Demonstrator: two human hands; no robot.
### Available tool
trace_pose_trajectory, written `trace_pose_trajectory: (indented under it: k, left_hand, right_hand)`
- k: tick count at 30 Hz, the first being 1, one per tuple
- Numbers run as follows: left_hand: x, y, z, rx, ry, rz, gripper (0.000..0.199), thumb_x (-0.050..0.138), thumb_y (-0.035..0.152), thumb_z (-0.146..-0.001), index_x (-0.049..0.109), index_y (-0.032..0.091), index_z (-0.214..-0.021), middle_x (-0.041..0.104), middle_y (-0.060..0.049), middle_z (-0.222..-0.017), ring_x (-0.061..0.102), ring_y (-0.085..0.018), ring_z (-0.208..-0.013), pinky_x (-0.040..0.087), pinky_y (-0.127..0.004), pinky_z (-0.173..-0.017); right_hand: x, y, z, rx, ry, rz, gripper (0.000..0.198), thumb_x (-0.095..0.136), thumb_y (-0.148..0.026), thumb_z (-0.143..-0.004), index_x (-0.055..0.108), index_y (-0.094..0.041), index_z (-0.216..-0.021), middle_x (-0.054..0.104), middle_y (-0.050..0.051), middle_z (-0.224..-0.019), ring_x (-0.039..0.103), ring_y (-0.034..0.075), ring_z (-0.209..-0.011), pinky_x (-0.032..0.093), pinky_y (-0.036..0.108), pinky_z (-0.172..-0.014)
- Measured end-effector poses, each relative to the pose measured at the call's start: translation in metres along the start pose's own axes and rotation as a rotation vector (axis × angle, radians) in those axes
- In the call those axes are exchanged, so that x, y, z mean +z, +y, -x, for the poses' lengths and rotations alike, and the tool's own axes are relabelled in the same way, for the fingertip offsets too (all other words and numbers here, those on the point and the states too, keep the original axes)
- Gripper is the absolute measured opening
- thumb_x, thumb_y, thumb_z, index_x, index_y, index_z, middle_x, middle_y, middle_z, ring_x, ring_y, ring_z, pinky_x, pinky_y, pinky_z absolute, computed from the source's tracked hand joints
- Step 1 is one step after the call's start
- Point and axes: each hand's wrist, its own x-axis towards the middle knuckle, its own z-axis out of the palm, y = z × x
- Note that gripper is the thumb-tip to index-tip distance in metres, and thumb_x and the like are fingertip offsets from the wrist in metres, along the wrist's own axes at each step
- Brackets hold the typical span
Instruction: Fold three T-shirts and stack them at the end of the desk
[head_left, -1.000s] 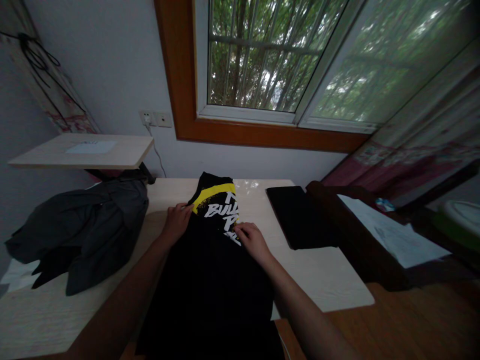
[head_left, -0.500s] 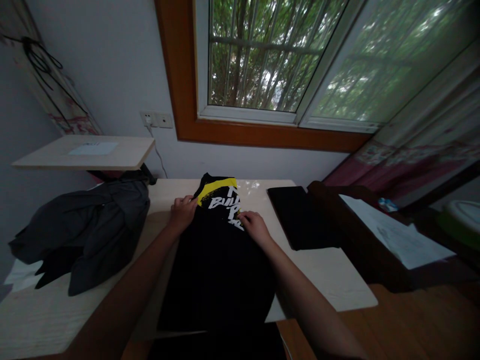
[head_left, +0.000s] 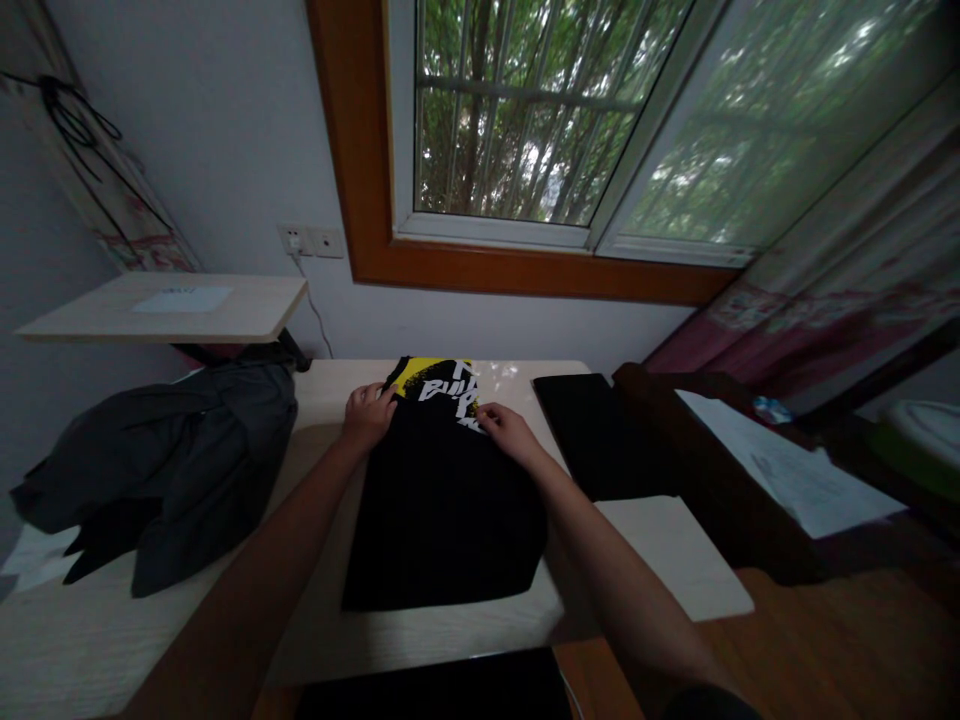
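Observation:
A black T-shirt with a yellow and white print lies lengthwise on the pale table, its sides folded in to a narrow shape. My left hand is closed on the left edge of the shirt beside the yellow print. On the other side, my right hand pinches the right edge near the white lettering. The shirt's lower hem rests on the table, short of its front edge.
A dark grey garment is heaped at the left under a small raised shelf. Right of the shirt lies a folded black cloth. Beyond it, a white sheet rests on a dark brown surface.
The shirt has slid away from me toward the wall, so its hem now lies farther from the table's front edge. Both hands still hold its sides.

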Motion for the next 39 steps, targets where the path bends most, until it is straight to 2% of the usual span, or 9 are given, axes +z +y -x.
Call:
trace_pose_trajectory:
  k: [5,10,15,19,24,30,34,37,39]
  left_hand:
    - [-0.009,-0.002,0.033,0.160,0.061,-0.040,0.043,0.051,0.032,-0.098,0.060,0.022,-0.138,0.057,-0.015,-0.135,0.047,-0.031,-0.128,0.037,-0.048,-0.110]
    - [-0.026,-0.005,0.073,0.311,0.020,0.025,0.036,0.052,0.025,-0.096,0.067,0.023,-0.129,0.057,-0.013,-0.137,0.048,-0.030,-0.128,0.038,-0.051,-0.112]
    - [-0.046,-0.006,0.116,0.433,-0.049,0.158,0.031,0.053,0.019,-0.095,0.070,0.025,-0.120,0.066,-0.009,-0.123,0.051,-0.027,-0.119,0.043,-0.048,-0.106]
    - [-0.063,0.001,0.147,0.495,-0.125,0.229,0.026,0.053,0.019,-0.095,0.070,0.024,-0.114,0.068,-0.008,-0.114,0.053,-0.025,-0.113,0.044,-0.046,-0.103]
    - [-0.082,0.012,0.166,0.562,-0.188,0.270,0.017,0.053,0.018,-0.094,0.070,0.022,-0.098,0.068,-0.007,-0.098,0.056,-0.023,-0.105,0.042,-0.046,-0.104]
    - [-0.093,0.017,0.171,0.589,-0.226,0.314,0.023,0.049,0.018,-0.094,0.064,0.021,-0.077,0.063,-0.006,-0.080,0.058,-0.019,-0.082,0.046,-0.034,-0.078]
    - [-0.092,0.016,0.175,0.519,-0.266,0.326,0.012,0.054,0.020,-0.092,0.065,0.021,-0.095,0.065,-0.005,-0.087,0.061,-0.018,-0.083,0.046,-0.033,-0.076]
    - [-0.089,0.016,0.178,0.434,-0.275,0.322,0.028,0.061,0.025,-0.088,0.061,0.022,-0.117,0.067,-0.003,-0.088,0.062,-0.018,-0.081,0.048,-0.032,-0.077]
    - [-0.085,0.017,0.180,0.483,-0.277,0.299,0.041,0.063,0.026,-0.088,0.057,0.024,-0.129,0.067,-0.003,-0.092,0.062,-0.018,-0.084,0.048,-0.033,-0.078]
  right_hand:
    - [-0.024,0.004,0.042,0.044,-0.142,-0.046,0.040,0.056,-0.047,-0.095,0.063,-0.021,-0.124,0.074,0.006,-0.102,0.069,0.020,-0.090,0.050,0.031,-0.083]
    - [-0.052,0.012,0.090,0.095,-0.249,-0.099,0.035,0.067,-0.048,-0.084,0.070,-0.020,-0.104,0.074,0.005,-0.097,0.067,0.023,-0.092,0.051,0.032,-0.081]
    - [-0.070,0.018,0.133,0.191,-0.214,-0.226,0.031,0.069,-0.046,-0.079,0.067,-0.016,-0.088,0.067,0.002,-0.079,0.061,0.019,-0.076,0.048,0.028,-0.069]
    - [-0.070,-0.001,0.154,0.188,-0.142,-0.398,0.033,0.069,-0.048,-0.081,0.064,-0.017,-0.091,0.065,0.001,-0.080,0.060,0.018,-0.075,0.047,0.027,-0.069]
    - [-0.058,-0.060,0.165,-0.030,-0.113,-0.305,0.020,0.066,-0.038,-0.087,0.064,-0.019,-0.089,0.063,0.001,-0.083,0.058,0.017,-0.078,0.045,0.026,-0.070]
    - [-0.016,-0.115,0.168,-0.433,-0.288,-0.075,0.009,0.065,-0.018,-0.085,0.068,-0.021,-0.094,0.062,-0.001,-0.080,0.058,0.015,-0.077,0.044,0.025,-0.072]
    - [0.021,-0.122,0.172,-0.526,-0.338,0.049,0.017,0.067,-0.015,-0.083,0.070,-0.022,-0.098,0.065,0.000,-0.079,0.060,0.016,-0.080,0.045,0.025,-0.074]
    - [0.040,-0.122,0.176,-0.551,-0.352,0.078,0.018,0.067,-0.014,-0.082,0.070,-0.021,-0.098,0.066,0.000,-0.081,0.060,0.016,-0.080,0.046,0.025,-0.074]
    - [0.047,-0.123,0.179,-0.561,-0.331,0.073,0.015,0.066,-0.016,-0.085,0.069,-0.021,-0.099,0.067,0.001,-0.083,0.060,0.016,-0.081,0.046,0.026,-0.075]
